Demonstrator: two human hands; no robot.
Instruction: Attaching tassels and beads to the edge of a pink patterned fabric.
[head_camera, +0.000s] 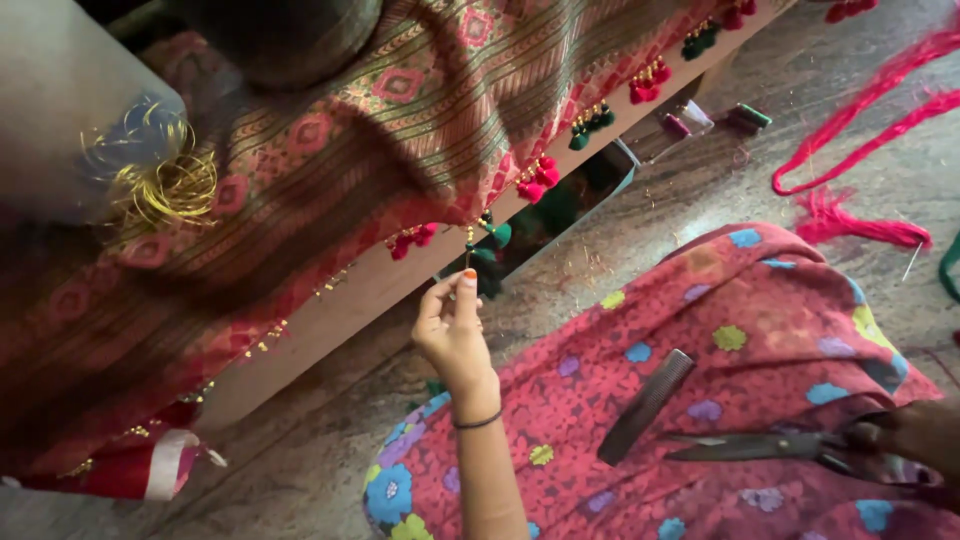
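Observation:
My left hand (452, 325) is raised in front of me, thumb and forefinger pinched on a thin thread just below a green tassel (491, 240) that hangs from the edge of a patterned maroon and gold cloth (400, 110). Red and green tassels (538, 176) run along that edge. My right hand (915, 440) rests on my lap at the lower right, gripping the handles of dark scissors (760, 447), blades pointing left. A black comb (645, 405) lies on my flowered red skirt (700, 330).
The cloth drapes over a low wooden ledge (330, 320). Loose gold thread (165, 180) sits on it at the left. Pink thread hanks (860, 215) and small spools (745, 118) lie on the stone floor at the upper right. A red and white bundle (150, 465) is at the lower left.

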